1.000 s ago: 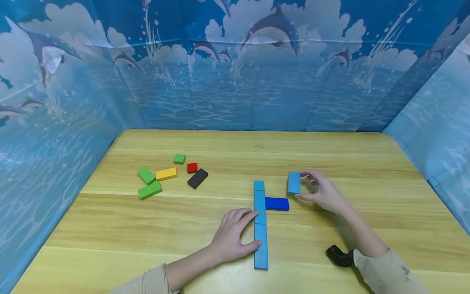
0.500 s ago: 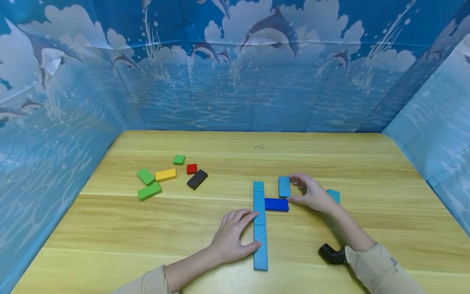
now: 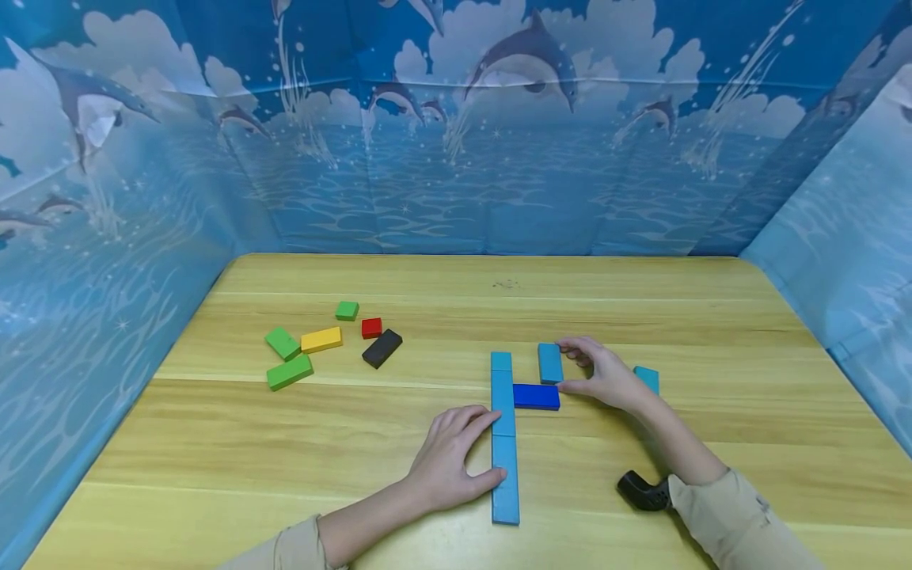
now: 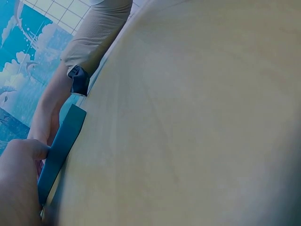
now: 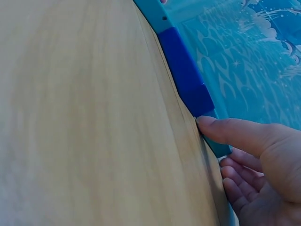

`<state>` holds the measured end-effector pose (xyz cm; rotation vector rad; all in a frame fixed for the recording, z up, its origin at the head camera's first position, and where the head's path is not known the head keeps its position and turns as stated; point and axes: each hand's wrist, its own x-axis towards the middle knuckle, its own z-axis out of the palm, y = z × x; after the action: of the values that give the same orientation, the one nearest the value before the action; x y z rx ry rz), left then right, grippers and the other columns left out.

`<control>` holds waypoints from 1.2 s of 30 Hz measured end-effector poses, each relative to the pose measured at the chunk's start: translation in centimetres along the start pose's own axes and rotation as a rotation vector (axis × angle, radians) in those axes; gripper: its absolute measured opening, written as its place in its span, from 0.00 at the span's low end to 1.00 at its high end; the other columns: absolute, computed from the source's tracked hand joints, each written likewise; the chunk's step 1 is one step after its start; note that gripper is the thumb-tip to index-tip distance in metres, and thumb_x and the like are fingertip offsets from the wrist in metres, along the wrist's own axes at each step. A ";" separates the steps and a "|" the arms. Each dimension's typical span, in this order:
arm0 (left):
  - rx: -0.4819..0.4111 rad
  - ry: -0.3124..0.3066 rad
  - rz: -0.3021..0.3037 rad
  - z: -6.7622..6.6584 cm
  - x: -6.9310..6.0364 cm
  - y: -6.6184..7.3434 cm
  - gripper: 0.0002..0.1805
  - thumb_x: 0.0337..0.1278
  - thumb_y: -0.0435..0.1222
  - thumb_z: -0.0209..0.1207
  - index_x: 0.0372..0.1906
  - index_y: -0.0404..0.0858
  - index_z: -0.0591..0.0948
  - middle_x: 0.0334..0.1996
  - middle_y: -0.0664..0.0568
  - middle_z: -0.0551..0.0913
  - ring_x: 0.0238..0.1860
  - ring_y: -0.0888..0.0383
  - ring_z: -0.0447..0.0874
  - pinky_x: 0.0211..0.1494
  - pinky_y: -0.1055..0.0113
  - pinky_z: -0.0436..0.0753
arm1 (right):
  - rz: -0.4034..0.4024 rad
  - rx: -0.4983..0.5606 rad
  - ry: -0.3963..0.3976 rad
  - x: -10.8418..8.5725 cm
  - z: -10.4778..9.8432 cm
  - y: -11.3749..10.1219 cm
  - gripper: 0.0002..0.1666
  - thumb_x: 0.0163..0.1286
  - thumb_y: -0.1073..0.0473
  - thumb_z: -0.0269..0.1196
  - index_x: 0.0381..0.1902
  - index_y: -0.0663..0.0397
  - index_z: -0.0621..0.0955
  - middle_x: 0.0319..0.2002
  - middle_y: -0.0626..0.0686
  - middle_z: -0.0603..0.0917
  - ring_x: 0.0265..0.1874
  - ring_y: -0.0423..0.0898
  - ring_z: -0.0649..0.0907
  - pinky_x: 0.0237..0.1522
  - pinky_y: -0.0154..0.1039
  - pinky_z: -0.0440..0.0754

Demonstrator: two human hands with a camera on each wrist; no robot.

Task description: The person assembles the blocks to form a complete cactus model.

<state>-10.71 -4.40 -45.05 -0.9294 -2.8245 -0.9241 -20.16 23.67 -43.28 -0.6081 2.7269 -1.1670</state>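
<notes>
Pinching a light-blue rectangular block (image 3: 550,363) between thumb and fingers, the right hand (image 3: 606,377) has its grip clamped on that piece, fingers at its far end and thumb at its near right corner. The block points near to far, right of centre on the pale wood-grain worktop (image 3: 214,443), right by the far side of a dark-blue rectangular block (image 3: 537,397); whether the two touch is hard to tell. The dark-blue block lies crosswise, its left end against a straight light-blue row of flat blocks (image 3: 505,451), made of two long pieces and one short piece at the far end. Left of the row, the left hand (image 3: 447,459) rests with its grip apart, index fingertip touching the middle piece and thumb on the nearest one. A turquoise block (image 3: 647,378) lies farther right, partly hidden behind the right forearm (image 3: 684,443), and a black curved object (image 3: 641,491) meets the right sleeve (image 3: 734,514), nearer. On the left of the worktop is a loose cluster: a small green block (image 3: 347,310), a small red block (image 3: 372,328), a black oblong block (image 3: 382,348) near the red one, a yellow oblong block (image 3: 321,340), and, just beside its left end, a farther green oblong block (image 3: 283,343) and a nearer green oblong block (image 3: 290,371). A blue sheet printed with dolphins (image 3: 427,182) hangs beyond the worktop and along both sides.
</notes>
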 end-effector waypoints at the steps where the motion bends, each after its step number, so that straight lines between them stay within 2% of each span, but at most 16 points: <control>1: 0.001 -0.001 -0.001 0.0 0.0 0.0 0.36 0.48 0.54 0.57 0.65 0.46 0.66 0.59 0.53 0.68 0.60 0.55 0.62 0.63 0.53 0.59 | -0.002 0.003 -0.004 0.0 -0.1 0.0 0.38 0.54 0.57 0.68 0.60 0.65 0.67 0.52 0.62 0.72 0.50 0.57 0.72 0.51 0.53 0.70; 7: -0.004 -0.005 -0.004 0.0 0.0 0.0 0.36 0.48 0.54 0.57 0.65 0.47 0.66 0.59 0.53 0.68 0.60 0.55 0.62 0.63 0.53 0.59 | -0.012 0.066 -0.045 0.0 -0.3 0.0 0.33 0.61 0.60 0.62 0.62 0.65 0.65 0.55 0.64 0.70 0.53 0.58 0.70 0.54 0.54 0.67; 13: 0.002 -0.002 -0.004 0.0 0.0 -0.1 0.36 0.48 0.54 0.57 0.65 0.47 0.66 0.59 0.53 0.68 0.60 0.55 0.62 0.63 0.53 0.59 | 0.037 0.079 -0.018 0.2 0.0 0.3 0.30 0.67 0.54 0.56 0.62 0.64 0.66 0.55 0.61 0.71 0.52 0.55 0.70 0.54 0.52 0.68; 19: 0.009 0.003 0.004 0.1 0.0 -0.1 0.36 0.49 0.54 0.57 0.65 0.47 0.66 0.59 0.53 0.68 0.60 0.55 0.62 0.63 0.53 0.59 | 0.052 0.085 0.008 0.3 0.2 0.3 0.29 0.67 0.53 0.57 0.61 0.64 0.67 0.55 0.61 0.71 0.52 0.55 0.71 0.53 0.52 0.68; 36: 0.008 0.007 0.007 0.3 0.0 -0.2 0.36 0.48 0.54 0.57 0.65 0.47 0.66 0.59 0.53 0.68 0.59 0.56 0.62 0.63 0.54 0.59 | 0.034 0.076 0.005 0.2 0.3 0.3 0.29 0.65 0.54 0.59 0.59 0.64 0.69 0.53 0.61 0.74 0.51 0.54 0.72 0.52 0.51 0.68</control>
<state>-10.75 -4.41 -45.41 -0.9329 -2.8153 -0.9122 -20.35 23.57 -43.71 -0.5472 2.6725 -1.2589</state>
